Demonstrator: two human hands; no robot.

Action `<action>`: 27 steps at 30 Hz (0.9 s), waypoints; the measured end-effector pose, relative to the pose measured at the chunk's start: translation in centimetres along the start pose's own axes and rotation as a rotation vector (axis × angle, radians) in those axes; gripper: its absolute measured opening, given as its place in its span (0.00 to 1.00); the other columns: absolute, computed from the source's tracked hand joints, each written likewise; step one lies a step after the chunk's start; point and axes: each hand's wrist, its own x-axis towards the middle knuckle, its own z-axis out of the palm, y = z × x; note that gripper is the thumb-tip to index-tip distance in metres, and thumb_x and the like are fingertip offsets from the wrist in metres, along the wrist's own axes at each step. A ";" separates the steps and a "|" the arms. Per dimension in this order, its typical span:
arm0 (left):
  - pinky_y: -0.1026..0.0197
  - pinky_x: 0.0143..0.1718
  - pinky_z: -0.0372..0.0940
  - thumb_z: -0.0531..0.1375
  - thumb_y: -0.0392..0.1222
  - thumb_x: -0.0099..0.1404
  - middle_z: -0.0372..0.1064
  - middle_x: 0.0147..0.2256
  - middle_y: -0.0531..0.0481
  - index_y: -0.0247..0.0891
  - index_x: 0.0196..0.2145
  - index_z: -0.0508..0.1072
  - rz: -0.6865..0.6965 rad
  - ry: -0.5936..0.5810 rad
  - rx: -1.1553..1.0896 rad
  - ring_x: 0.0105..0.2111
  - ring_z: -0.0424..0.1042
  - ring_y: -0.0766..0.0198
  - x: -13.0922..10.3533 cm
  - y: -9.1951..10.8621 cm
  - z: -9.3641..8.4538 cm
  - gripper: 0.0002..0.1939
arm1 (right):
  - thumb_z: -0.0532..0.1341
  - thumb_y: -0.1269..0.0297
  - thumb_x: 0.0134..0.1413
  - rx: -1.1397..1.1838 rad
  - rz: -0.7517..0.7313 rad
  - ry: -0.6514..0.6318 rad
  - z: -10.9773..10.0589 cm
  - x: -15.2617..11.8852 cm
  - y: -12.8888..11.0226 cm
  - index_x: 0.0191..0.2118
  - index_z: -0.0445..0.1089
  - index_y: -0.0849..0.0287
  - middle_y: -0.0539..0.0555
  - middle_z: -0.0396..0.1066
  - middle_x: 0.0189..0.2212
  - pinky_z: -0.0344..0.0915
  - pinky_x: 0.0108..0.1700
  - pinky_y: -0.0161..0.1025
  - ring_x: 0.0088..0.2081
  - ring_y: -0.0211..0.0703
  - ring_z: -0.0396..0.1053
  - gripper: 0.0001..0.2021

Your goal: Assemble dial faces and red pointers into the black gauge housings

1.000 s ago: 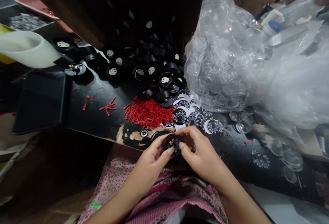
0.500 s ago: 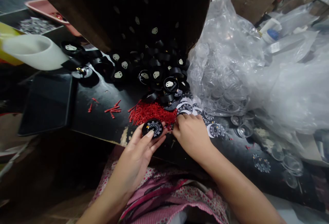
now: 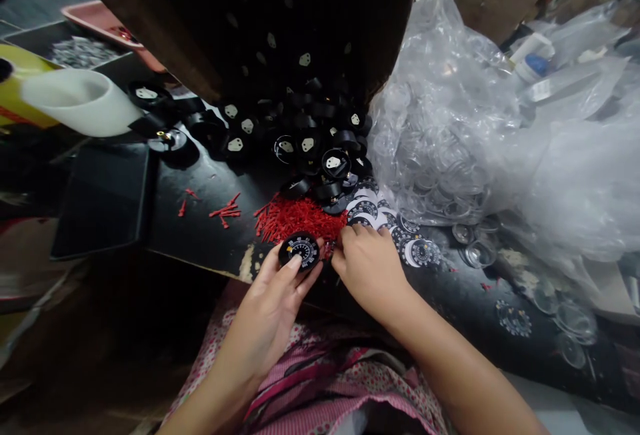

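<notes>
My left hand (image 3: pixel 270 292) is closed around a small round gauge (image 3: pixel 306 244). Its black dial with white figures and a yellow mark faces up, and the thumb lies across the dial's lower edge. Close by on the right, my right hand (image 3: pixel 373 262) has its fingers bent and pressed together, pointing down at the table; what they pinch, if anything, is hidden. A heap of red pointers (image 3: pixel 300 218) lies just beyond both hands. Loose printed dial discs (image 3: pixel 363 208) are spread beyond and to the right of my right hand.
Black gauge housings (image 3: pixel 307 145) are piled inside and before a dark box. A large plastic bag (image 3: pixel 440 155) of clear lenses fills the right. At left stand a black tray-like slab (image 3: pixel 103 195) and a white cup (image 3: pixel 80 98). Several clear lenses (image 3: pixel 575 322) lie at right.
My right hand has moved slightly left, closer to the gauge. My left hand keeps its hold on the gauge. The whole view has shifted a little.
</notes>
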 end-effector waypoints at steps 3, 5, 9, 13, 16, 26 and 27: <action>0.49 0.54 0.69 0.64 0.39 0.64 0.77 0.49 0.41 0.39 0.47 0.72 -0.085 -0.007 -0.025 0.50 0.76 0.51 -0.4 0.1 -0.1 0.13 | 0.59 0.69 0.60 0.257 0.020 0.018 0.0 -0.8 0.9 0.33 0.70 0.60 0.54 0.75 0.32 0.61 0.42 0.44 0.36 0.46 0.72 0.05; 0.46 0.52 0.70 0.64 0.39 0.64 0.77 0.49 0.40 0.39 0.46 0.71 -0.196 -0.039 -0.071 0.47 0.78 0.49 -0.6 0.1 0.0 0.12 | 0.60 0.70 0.58 0.470 0.022 0.060 0.1 -1.5 1.3 0.33 0.70 0.58 0.50 0.75 0.31 0.61 0.41 0.40 0.35 0.42 0.71 0.03; 0.44 0.55 0.67 0.64 0.36 0.64 0.79 0.45 0.43 0.39 0.43 0.71 -0.266 -0.096 -0.188 0.46 0.78 0.51 -0.9 -0.1 0.7 0.10 | 0.60 0.69 0.58 0.649 -0.018 0.142 0.4 -2.7 1.5 0.36 0.71 0.57 0.51 0.74 0.33 0.61 0.41 0.41 0.36 0.43 0.70 0.03; 0.47 0.59 0.63 0.62 0.39 0.66 0.79 0.45 0.44 0.39 0.45 0.72 -0.154 -0.141 -0.152 0.50 0.76 0.52 -1.1 -0.1 1.0 0.09 | 0.58 0.63 0.60 0.654 -0.024 0.173 1.1 -3.3 1.8 0.35 0.71 0.55 0.53 0.72 0.32 0.62 0.39 0.42 0.35 0.46 0.69 0.05; 0.46 0.60 0.61 0.61 0.42 0.67 0.77 0.48 0.45 0.42 0.46 0.72 -0.045 -0.162 -0.046 0.55 0.72 0.52 -1.6 -0.3 0.9 0.10 | 0.58 0.60 0.59 0.648 -0.009 0.147 1.6 -3.3 1.9 0.32 0.70 0.54 0.53 0.71 0.31 0.63 0.35 0.42 0.32 0.47 0.68 0.07; 0.49 0.58 0.63 0.61 0.46 0.66 0.73 0.53 0.47 0.48 0.56 0.69 0.090 -0.141 0.208 0.55 0.71 0.52 -1.2 -0.1 0.4 0.20 | 0.57 0.64 0.63 0.706 -0.059 0.227 -0.5 -4.5 1.1 0.33 0.69 0.54 0.51 0.71 0.30 0.61 0.36 0.39 0.33 0.43 0.69 0.07; 0.50 0.58 0.63 0.62 0.46 0.66 0.74 0.52 0.48 0.47 0.54 0.71 0.090 -0.132 0.240 0.54 0.71 0.52 -1.0 -0.3 0.5 0.19 | 0.57 0.65 0.63 0.719 -0.095 0.222 -0.9 -4.6 0.9 0.33 0.70 0.55 0.51 0.71 0.31 0.61 0.38 0.39 0.35 0.43 0.69 0.07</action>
